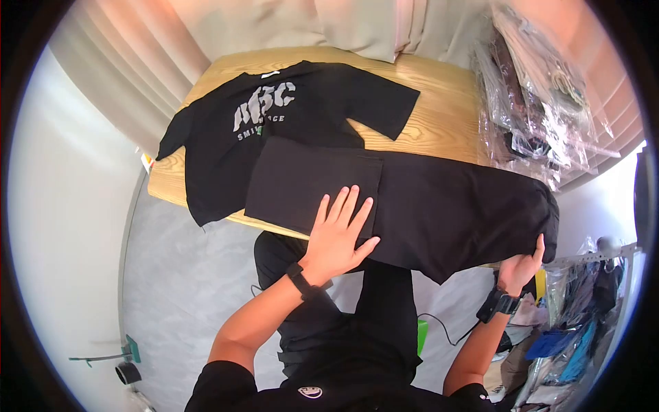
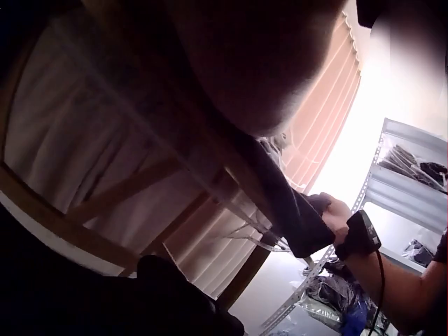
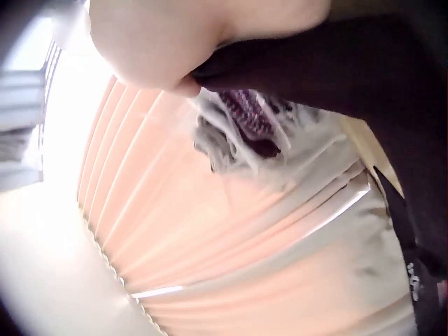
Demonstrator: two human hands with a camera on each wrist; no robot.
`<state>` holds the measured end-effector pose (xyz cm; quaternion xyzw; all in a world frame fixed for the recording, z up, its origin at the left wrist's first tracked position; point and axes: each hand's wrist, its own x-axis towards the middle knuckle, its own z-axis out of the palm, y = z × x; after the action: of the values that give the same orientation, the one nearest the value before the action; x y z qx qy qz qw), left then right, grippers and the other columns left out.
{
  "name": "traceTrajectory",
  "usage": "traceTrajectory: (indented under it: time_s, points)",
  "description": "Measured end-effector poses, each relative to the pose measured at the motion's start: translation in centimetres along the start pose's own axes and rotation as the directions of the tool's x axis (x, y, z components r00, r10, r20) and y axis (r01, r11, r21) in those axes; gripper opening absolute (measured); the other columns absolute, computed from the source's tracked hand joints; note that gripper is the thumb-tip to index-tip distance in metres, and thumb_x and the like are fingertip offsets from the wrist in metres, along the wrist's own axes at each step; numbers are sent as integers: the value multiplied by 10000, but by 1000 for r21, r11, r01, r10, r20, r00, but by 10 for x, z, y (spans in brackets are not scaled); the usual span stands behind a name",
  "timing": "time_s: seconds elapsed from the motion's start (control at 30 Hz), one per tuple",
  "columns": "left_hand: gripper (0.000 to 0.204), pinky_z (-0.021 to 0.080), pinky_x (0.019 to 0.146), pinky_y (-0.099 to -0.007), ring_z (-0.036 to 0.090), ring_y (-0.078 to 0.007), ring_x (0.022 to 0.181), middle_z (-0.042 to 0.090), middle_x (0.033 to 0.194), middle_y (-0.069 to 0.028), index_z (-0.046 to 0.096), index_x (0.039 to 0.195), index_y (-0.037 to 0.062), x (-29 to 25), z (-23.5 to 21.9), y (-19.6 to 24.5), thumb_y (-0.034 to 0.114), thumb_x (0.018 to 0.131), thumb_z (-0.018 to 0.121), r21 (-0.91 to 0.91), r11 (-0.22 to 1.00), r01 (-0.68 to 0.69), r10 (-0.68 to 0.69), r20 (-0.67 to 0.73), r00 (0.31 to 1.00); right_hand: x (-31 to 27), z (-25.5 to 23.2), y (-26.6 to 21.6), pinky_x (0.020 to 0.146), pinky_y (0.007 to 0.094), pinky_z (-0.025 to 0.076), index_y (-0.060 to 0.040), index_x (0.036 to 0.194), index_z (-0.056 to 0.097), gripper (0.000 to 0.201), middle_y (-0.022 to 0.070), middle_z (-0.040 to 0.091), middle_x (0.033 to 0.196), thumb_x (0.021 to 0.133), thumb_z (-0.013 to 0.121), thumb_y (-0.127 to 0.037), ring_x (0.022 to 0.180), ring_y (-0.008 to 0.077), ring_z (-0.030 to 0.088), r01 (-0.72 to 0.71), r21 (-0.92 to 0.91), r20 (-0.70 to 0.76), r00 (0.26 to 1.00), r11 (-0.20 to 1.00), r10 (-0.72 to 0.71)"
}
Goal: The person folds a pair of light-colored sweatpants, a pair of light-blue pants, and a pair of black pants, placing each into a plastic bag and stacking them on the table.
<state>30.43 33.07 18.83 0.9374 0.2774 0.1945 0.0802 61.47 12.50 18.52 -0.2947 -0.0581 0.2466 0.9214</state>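
A black garment point(image 1: 460, 206), with a flat folded panel point(image 1: 295, 182) at its left end, stretches across the front of the wooden table. My left hand point(image 1: 341, 230) lies on the right part of that panel, its fingers straight and spread. At the far right end, my right hand point(image 1: 522, 268) grips the garment's bunched edge, with part of the fingers hidden under the cloth. The right wrist view shows the dark cloth point(image 3: 336, 66) running from that hand. Partly beneath the panel, a black T-shirt point(image 1: 213, 154) with grey "ABC" lettering is spread out.
Clear-bagged clothes point(image 1: 528, 96) are piled at the table's point(image 1: 439, 130) right side. More bagged clothing point(image 1: 583, 329) fills a metal shelf at the lower right. Beige curtains point(image 1: 288, 27) hang behind the table. My legs are under its front edge.
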Motion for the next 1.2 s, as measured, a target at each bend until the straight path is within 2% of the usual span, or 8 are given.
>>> traceTrajectory:
  time_s: [0.2,0.3,0.33,0.37,0.4,0.5,0.67,1.2]
  points:
    - [644,217,1072,-511,331,-336,1313,393,1376,-215,469,1290,1,-4,7,-4,431,823,579,-27,1000,5,-7,-72,997,-32,93,34,1041,334,349,12,1223,529,368,122,546,1259,943,477,-222,1151,225,514,137,-306,34,991,942,-133]
    - [639,208,1078,-508,337,-323,1312,411,1368,-202,479,1279,-8,-9,10,-1,439,830,567,-3,999,37,-37,-104,994,-63,138,85,1059,308,312,33,1286,470,387,146,517,1285,983,400,-197,1195,198,476,259,-922,217,961,288,-171]
    - [615,210,1075,-512,360,-322,1294,429,1348,-208,506,1254,4,-12,11,2,448,832,562,0,999,34,-34,-119,992,-62,105,113,1069,348,305,23,1294,452,417,213,458,1333,880,402,11,1264,288,429,722,-595,713,677,-355,182]
    - [615,210,1075,-512,360,-322,1294,429,1348,-208,506,1254,4,-19,9,1,448,832,562,-3,999,40,-40,-123,992,-100,197,120,1042,327,332,-6,1285,478,368,255,515,1246,939,413,-113,1170,313,499,413,-869,306,881,-271,362]
    - [600,219,1075,-504,379,-328,1275,453,1328,-198,514,1246,9,-29,6,-1,426,821,587,-64,997,-39,36,-42,998,-109,241,131,1032,424,337,-27,1306,451,421,304,492,1227,888,450,-83,1174,395,463,554,-718,63,655,-421,753]
    - [498,343,1026,-401,457,-290,1208,532,1229,-126,475,1256,53,-65,32,6,197,812,651,-895,441,57,-195,-33,980,-135,207,222,1065,595,166,-66,1390,332,705,237,172,1475,770,638,-203,1370,420,138,789,-609,643,552,-83,530]
    - [370,389,981,-457,507,-321,1139,562,1136,-136,578,1071,27,-119,20,-20,29,707,642,-349,930,-113,70,-133,989,-144,179,246,1074,578,161,-80,1393,331,725,217,258,1445,760,657,-216,1347,408,211,861,-501,708,464,-85,533]
    - [170,332,1004,-422,463,-327,1163,498,1230,-172,493,1044,6,-101,-62,-56,49,880,501,-343,916,209,-361,-476,802,-35,65,73,1056,532,245,-106,1401,308,678,204,296,1422,763,492,27,1298,414,295,444,-627,582,813,-640,-7]
